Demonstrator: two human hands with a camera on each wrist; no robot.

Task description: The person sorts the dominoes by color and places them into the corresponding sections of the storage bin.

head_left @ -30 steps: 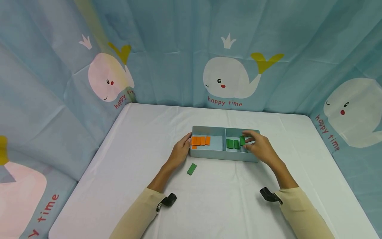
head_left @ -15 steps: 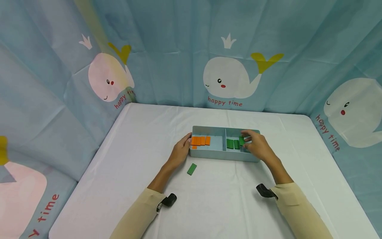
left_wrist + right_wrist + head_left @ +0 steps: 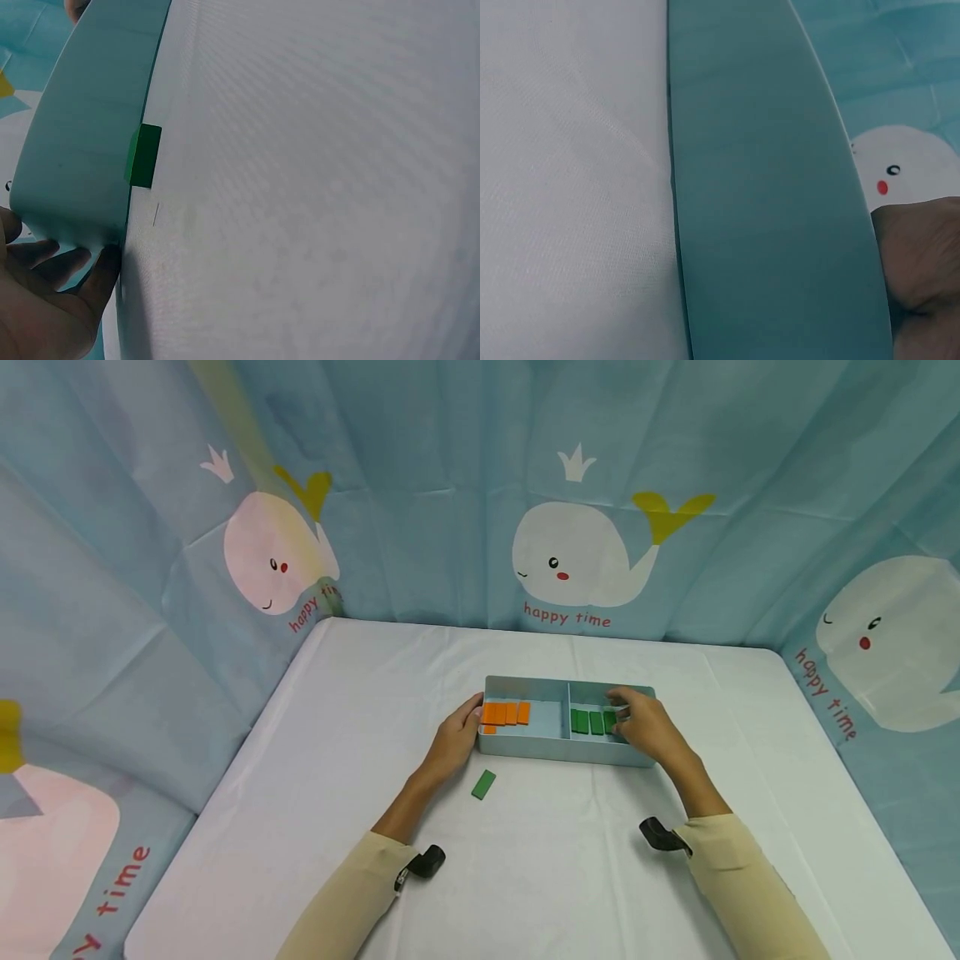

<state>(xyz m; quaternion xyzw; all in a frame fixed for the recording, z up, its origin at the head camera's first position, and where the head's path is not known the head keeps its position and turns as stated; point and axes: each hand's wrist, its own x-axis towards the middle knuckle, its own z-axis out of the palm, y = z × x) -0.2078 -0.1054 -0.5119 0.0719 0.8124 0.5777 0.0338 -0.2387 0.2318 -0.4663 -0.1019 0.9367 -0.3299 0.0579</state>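
A long pale blue-grey box (image 3: 525,747) with a divider lies on the white table. Its left compartment holds several orange tiles (image 3: 510,713). In the right compartment several green tiles (image 3: 596,722) lie in a row. My left hand (image 3: 452,739) grips the box's left end, its fingers (image 3: 101,281) against the end wall in the left wrist view. My right hand (image 3: 647,722) reaches over the right compartment and pinches the rightmost green tile (image 3: 610,722), partly hidden by the fingers. The right wrist view shows the hand (image 3: 922,262) behind the front wall, fingertips hidden.
One loose green tile (image 3: 483,784) lies on the white tablecloth (image 3: 555,860) in front of the box's left end. A blue curtain (image 3: 420,527) with whale prints surrounds the table's back and sides.
The rightmost green tile has come down, level with the row in the right compartment. My right hand and forearm have shifted slightly left. The left hand keeps its hold on the box.
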